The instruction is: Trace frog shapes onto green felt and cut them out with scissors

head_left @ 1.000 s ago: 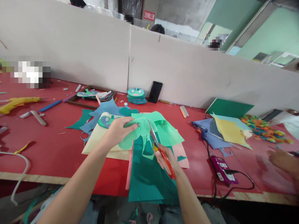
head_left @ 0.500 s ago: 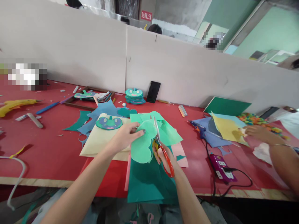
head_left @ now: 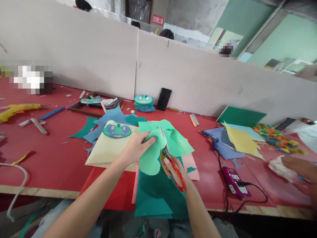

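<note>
My left hand [head_left: 137, 147] pinches a light green cut-out shape [head_left: 151, 155] and holds it above the red table [head_left: 49, 158]. My right hand [head_left: 173, 167] grips red-handled scissors [head_left: 173, 163], whose blades point up along the shape's right edge. Under both hands lie a dark teal sheet [head_left: 158, 195], light green sheets [head_left: 177, 140], a pink sheet [head_left: 190, 162] and a cream sheet [head_left: 109, 150]. A finished green and blue frog face [head_left: 116, 130] rests on the cream sheet.
A stack of frog faces [head_left: 144, 102] and a black phone [head_left: 164, 99] lean by the partition [head_left: 99, 56]. A yellow glue gun [head_left: 18, 109] lies at the left. A purple power strip [head_left: 234, 181] with cable, coloured sheets [head_left: 237, 138] and another person's hand [head_left: 300, 167] are at the right.
The trimmed strip has gone from the green shape, which my left hand has turned and drawn nearer. The scissors' blades now stand more upright. The other person's hand moved back to the right.
</note>
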A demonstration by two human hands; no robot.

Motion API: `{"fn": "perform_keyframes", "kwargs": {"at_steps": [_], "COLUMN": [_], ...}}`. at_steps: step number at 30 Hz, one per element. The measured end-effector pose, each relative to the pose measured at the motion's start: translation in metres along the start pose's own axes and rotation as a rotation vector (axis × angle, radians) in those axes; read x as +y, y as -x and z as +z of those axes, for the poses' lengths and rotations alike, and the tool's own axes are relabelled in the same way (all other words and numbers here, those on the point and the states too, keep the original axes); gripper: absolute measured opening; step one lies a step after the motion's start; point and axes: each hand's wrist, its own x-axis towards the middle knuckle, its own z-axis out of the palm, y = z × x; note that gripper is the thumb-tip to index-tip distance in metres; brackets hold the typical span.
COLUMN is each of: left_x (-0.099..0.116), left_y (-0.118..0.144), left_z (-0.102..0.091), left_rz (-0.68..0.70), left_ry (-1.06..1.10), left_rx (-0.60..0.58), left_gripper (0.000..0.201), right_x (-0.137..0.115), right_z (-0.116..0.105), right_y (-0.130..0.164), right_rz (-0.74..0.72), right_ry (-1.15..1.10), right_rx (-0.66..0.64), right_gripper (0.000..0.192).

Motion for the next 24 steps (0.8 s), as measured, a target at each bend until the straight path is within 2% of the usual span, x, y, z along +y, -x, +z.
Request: {"fn": "perform_keyframes", "kwargs": {"at_steps": [12,24], "left_x": [0.0016,-0.0035], "left_y": [0.0016,0.001], "left_z": [0.0015,0.0077], "left_rz": [0.043,0.01], "left_ry": [-0.045,-0.043], "left_rx": [0.015,0.047], "left_gripper": [0.028,0.029], "right_x": [0.0069,0.0044], "right_z": [0.0034,0.0082], "right_y": [-0.0018,-0.0007], "right_rz": [0.03,-0.017], "right_ry": [-0.091,0.044], "right_rx": [0.016,0.151], "right_gripper": [0.045,0.044]}}
